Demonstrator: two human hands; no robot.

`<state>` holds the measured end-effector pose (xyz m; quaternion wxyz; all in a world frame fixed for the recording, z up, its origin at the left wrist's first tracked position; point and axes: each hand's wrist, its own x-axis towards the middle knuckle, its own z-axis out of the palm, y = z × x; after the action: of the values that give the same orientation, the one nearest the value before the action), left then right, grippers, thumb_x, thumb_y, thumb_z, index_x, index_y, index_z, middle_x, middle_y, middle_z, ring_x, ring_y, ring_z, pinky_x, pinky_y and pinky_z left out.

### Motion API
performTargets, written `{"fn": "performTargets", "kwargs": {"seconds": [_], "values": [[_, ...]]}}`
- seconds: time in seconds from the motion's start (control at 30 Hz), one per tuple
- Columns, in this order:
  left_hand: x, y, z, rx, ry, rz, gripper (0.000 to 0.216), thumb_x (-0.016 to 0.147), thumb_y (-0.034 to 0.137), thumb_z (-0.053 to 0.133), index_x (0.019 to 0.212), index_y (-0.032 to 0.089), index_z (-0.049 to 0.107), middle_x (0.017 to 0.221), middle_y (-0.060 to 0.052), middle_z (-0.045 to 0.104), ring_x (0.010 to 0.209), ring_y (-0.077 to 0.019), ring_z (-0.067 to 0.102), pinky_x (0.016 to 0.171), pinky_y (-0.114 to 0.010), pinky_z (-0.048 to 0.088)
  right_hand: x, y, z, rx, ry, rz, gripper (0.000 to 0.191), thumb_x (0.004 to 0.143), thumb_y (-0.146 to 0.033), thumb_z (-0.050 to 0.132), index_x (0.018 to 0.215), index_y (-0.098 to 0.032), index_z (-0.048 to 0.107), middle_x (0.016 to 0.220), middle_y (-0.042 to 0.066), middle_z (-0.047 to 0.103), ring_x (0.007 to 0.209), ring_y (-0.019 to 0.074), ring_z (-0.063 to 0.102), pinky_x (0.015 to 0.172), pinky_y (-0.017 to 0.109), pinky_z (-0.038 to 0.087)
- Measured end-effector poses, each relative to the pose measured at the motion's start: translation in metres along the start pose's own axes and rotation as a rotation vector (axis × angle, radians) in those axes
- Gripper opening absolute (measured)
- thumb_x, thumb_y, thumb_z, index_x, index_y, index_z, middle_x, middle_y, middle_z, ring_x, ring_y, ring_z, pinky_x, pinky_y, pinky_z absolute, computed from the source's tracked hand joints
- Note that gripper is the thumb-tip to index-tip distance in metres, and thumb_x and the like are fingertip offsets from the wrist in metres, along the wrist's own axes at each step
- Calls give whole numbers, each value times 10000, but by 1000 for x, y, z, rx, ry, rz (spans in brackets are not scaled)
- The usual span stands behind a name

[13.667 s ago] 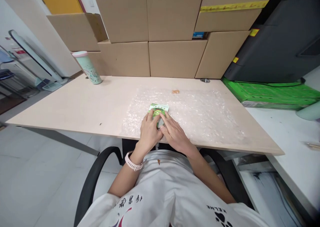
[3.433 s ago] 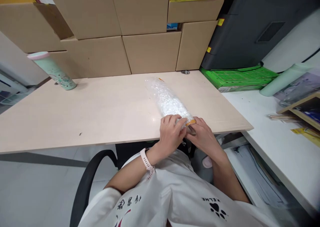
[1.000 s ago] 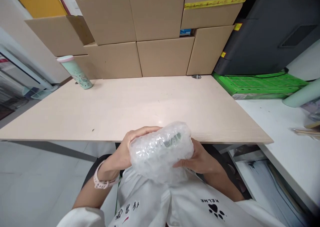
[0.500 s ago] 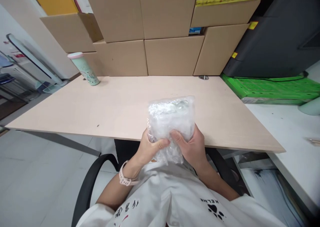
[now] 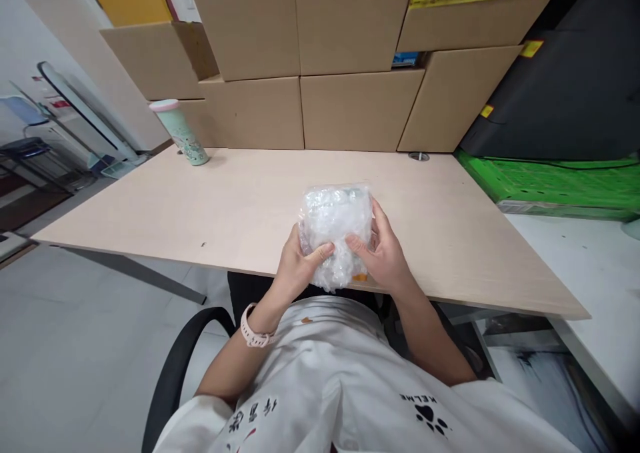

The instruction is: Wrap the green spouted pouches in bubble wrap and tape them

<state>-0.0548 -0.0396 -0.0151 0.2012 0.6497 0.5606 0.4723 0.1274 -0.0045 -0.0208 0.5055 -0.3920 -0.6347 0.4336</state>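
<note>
Between my two hands is a clear plastic-wrapped packet, crinkled and whitish, which looks like bubble wrap. What lies inside cannot be made out. Its lower end is bunched, and a small orange patch shows at its lower right. My left hand is closed on the packet's left side, thumb pressed on its front. On the opposite side my right hand grips it, thumb on the front and fingers behind the edge. The packet is over the front part of the wooden desk.
Cardboard boxes are stacked along the desk's back. A green tumbler with a pink lid stands at the back left. To the right are a green crate, a dark grey case and a white side table.
Both hands have moved the packet forward, away from my body and further over the desk. My right hand has shifted higher along its side. The camera view has turned slightly left.
</note>
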Motion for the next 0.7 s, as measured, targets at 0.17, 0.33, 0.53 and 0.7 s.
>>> {"fn": "performTargets", "kwargs": {"seconds": [0.17,0.33,0.53,0.7], "values": [[10,3,7,496,83,282,792,912,307,590,1593,235,192,1629,-118,261,1524,-358,197,1225,-642,263,13,12,3,-324,61,-32,791,882,-552,612,1565,-414,238,1574,-46,368,1434,414,378,1140,734,328],[9,-3,19,655,-169,384,678,987,370,454,1591,209,190,1624,-125,239,1520,-339,227,1222,-675,203,8,10,2,-541,-11,-279,519,980,-434,443,1495,-460,384,1598,-192,171,1532,337,163,1234,701,138],[6,-2,18,693,-210,353,665,965,354,479,1573,203,256,1625,-105,261,1523,-306,233,1231,-596,266,0,15,-5,-568,-215,-295,520,1014,-380,374,1528,-438,323,1588,-170,243,1530,266,195,1220,649,272],[11,-9,16,455,-203,334,653,917,290,573,1532,249,360,1611,-96,312,1513,-307,257,1232,-571,278,-1,15,2,-530,-180,-306,505,1007,-363,407,1512,-359,397,1593,-107,300,1529,260,200,1248,601,243]]}}
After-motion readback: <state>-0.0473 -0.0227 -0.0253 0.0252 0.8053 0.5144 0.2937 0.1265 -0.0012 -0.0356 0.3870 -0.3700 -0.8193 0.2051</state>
